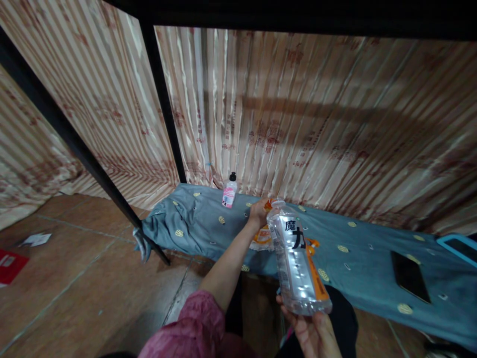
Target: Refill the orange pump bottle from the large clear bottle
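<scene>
My right hand (307,334) supports a clear plastic bottle (286,268) from below, with fingers and thumb around its base. The bottle has an orange and silver label with large black characters and leans with its neck up and to the left. Beside the neck, my left hand (258,214) is closed on a small orange piece (269,203) that looks like the bottle cap. The bottle's mouth looks uncovered. Partly hidden behind the bottle, a clear and orange wrapper (263,239) and an orange item (313,244) lie on the blue-grey cloth (208,236).
A small bottle with a black cap and pink label (230,191) stands at the cloth's back edge. Toward the right lie a black phone (410,276) and a blue-edged object (460,247). Black metal posts (164,99) and striped curtains (298,99) surround the cloth-covered surface.
</scene>
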The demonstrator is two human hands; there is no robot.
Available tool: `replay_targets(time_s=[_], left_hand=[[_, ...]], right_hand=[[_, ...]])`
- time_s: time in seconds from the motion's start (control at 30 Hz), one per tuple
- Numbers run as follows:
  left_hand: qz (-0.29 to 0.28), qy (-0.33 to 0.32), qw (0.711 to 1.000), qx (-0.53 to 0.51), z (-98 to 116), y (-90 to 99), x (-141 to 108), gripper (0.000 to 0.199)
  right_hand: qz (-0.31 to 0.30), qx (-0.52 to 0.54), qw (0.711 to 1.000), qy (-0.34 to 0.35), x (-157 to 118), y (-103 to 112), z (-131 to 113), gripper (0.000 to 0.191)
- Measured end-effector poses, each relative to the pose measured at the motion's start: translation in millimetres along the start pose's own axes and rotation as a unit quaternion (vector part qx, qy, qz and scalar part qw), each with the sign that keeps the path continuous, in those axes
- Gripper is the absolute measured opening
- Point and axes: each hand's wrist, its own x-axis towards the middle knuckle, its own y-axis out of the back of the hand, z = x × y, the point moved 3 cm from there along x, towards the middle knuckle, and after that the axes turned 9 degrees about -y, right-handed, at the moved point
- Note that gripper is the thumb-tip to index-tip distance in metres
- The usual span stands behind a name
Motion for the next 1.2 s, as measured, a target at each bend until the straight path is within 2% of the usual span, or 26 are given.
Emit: replay_targets(time_s=[0.77, 1.2], left_hand=[[-0.015, -0.002, 1.000, 0.025, 4.1, 3.1, 0.0, 0.017], [-0.019, 0.011, 0.999, 0.027, 2.3, 1.9, -0.4, 0.019]], right_hand=[[0.032, 0.003, 0.999, 0.000, -3.8, -7.4, -4.4, 0.038], [0.020, -0.005, 1.000, 0.005, -2.1, -3.6, -2.1, 0.036]])
